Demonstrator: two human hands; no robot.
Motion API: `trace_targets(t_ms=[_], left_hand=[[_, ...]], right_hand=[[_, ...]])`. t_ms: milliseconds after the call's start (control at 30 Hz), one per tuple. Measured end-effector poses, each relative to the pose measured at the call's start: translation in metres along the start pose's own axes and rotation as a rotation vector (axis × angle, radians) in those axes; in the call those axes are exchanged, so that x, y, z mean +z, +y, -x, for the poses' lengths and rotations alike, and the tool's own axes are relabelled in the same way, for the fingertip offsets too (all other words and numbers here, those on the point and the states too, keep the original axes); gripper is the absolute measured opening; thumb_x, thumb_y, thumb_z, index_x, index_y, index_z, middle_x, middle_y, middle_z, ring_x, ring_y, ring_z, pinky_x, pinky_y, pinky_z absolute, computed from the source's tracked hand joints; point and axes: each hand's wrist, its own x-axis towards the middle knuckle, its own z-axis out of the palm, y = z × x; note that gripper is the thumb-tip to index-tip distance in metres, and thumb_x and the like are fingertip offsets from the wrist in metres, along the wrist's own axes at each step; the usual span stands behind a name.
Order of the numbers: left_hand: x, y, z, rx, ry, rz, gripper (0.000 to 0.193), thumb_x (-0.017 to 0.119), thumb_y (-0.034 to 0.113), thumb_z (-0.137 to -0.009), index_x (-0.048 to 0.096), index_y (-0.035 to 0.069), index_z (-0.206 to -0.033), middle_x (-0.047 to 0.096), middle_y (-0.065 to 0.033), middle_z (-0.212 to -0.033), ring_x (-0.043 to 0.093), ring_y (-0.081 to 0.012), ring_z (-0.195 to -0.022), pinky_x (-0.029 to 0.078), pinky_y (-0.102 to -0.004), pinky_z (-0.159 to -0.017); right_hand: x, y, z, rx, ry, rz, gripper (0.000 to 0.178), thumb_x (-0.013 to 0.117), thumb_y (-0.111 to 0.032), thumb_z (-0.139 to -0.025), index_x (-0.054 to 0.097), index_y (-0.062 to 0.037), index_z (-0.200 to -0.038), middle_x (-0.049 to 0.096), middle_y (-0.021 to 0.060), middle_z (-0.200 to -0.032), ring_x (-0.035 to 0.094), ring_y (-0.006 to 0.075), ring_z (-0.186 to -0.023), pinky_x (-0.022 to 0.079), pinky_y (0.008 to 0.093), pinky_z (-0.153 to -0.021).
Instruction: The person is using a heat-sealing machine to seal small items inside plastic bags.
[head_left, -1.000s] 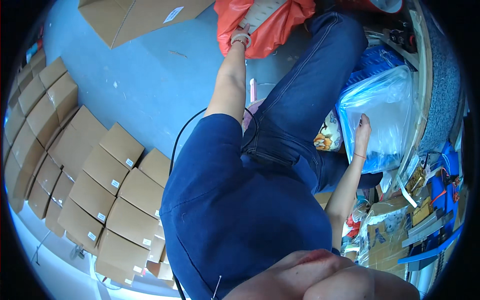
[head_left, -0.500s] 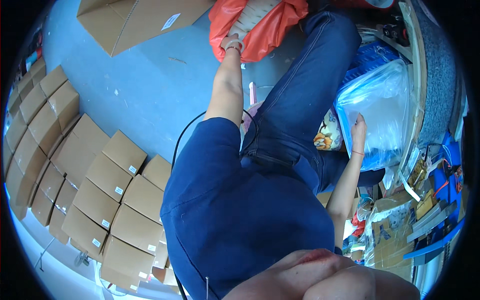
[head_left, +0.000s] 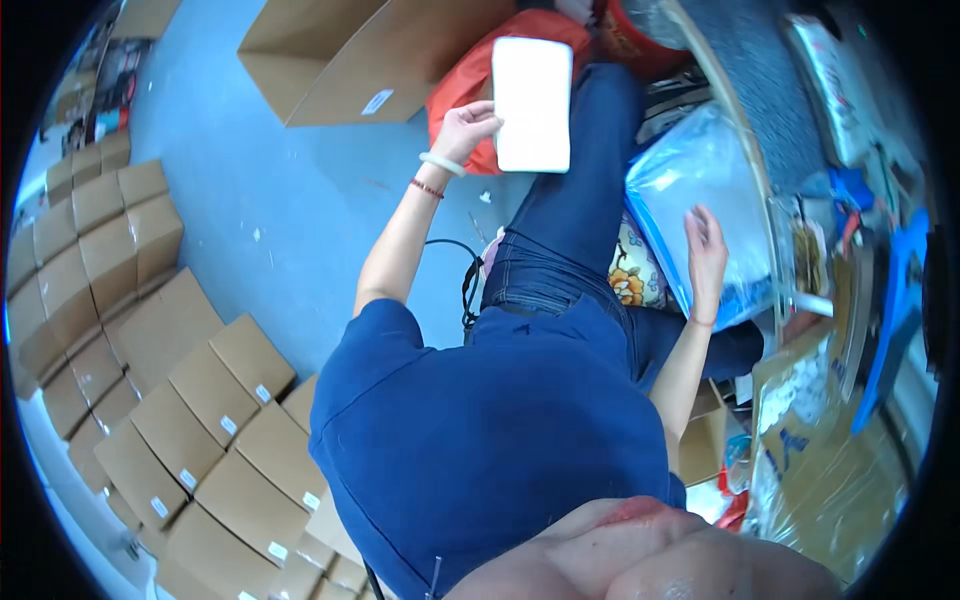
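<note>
My left hand (head_left: 470,132), a pale bangle and a red bead string at its wrist, grips a flat white rectangle (head_left: 533,105) by its left edge. The rectangle has slightly rounded corners and is too bright for any detail to show. It is held above my thigh, in front of an orange-red plastic bag (head_left: 462,92). My right hand (head_left: 706,252) is over clear plastic wrapping (head_left: 665,170) with a blue edge, fingers stretched out and holding nothing. Whether that hand touches the plastic I cannot tell.
An open cardboard box (head_left: 350,75) stands at the far side. Stacked cartons (head_left: 240,385) fill the left. A flowered cushion (head_left: 628,275) lies beside my leg, and a red bucket (head_left: 640,45) stands far right. Blue parts (head_left: 893,310) and tools crowd the right edge.
My left hand has come out of the orange-red bag with the white rectangle and lifted it. The fingers of my right hand have straightened. The whole view has shifted.
</note>
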Motion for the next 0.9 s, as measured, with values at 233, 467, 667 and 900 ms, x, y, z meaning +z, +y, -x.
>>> trace_targets(t_ms=[233, 467, 667, 900], left_hand=[[0.121, 0.098, 0.045, 0.089, -0.666, -0.117, 0.034, 0.065, 0.010, -0.090, 0.063, -0.005, -0.120, 0.069, -0.0065, -0.106, 0.064, -0.0110, -0.096, 0.050, -0.0252, -0.088], [0.190, 0.069, 0.088, -0.030, -0.657, 0.143, 0.075, 0.068, 0.012, -0.089, 0.023, 0.003, -0.149, 0.039, -0.0127, -0.149, 0.038, -0.0229, -0.138, 0.033, -0.0357, -0.112], [0.221, 0.074, 0.099, -0.127, -0.650, 0.631, 0.062, 0.076, 0.013, -0.084, 0.045, 0.002, -0.137, 0.058, -0.0080, -0.129, 0.056, -0.0216, -0.119, 0.044, -0.0368, -0.103], [0.229, 0.106, 0.099, 0.432, -0.347, 0.237, 0.051, 0.080, 0.005, -0.078, 0.055, 0.000, -0.123, 0.066, -0.0074, -0.112, 0.063, -0.0171, -0.101, 0.050, -0.0319, -0.091]], right_hand=[[0.017, -0.088, 0.031, -0.038, -0.256, -1.102, 0.048, 0.068, -0.015, -0.092, 0.050, 0.0050, -0.131, 0.061, 0.0126, -0.123, 0.059, 0.0200, -0.111, 0.047, 0.0335, -0.097], [0.002, -0.092, 0.065, -0.127, 0.193, -1.429, 0.041, 0.066, -0.015, -0.094, 0.052, 0.0013, -0.129, 0.061, 0.0099, -0.123, 0.059, 0.0191, -0.112, 0.049, 0.0352, -0.098], [0.004, -0.089, 0.068, -0.149, 0.069, -1.582, 0.043, 0.064, -0.023, -0.096, 0.051, -0.0027, -0.131, 0.059, 0.0071, -0.126, 0.054, 0.0185, -0.120, 0.044, 0.0374, -0.103], [-0.019, -0.074, 0.084, -0.209, 0.573, -0.380, 0.043, 0.071, -0.020, -0.090, 0.055, -0.0013, -0.126, 0.062, 0.0106, -0.118, 0.061, 0.0189, -0.105, 0.050, 0.0311, -0.086]])
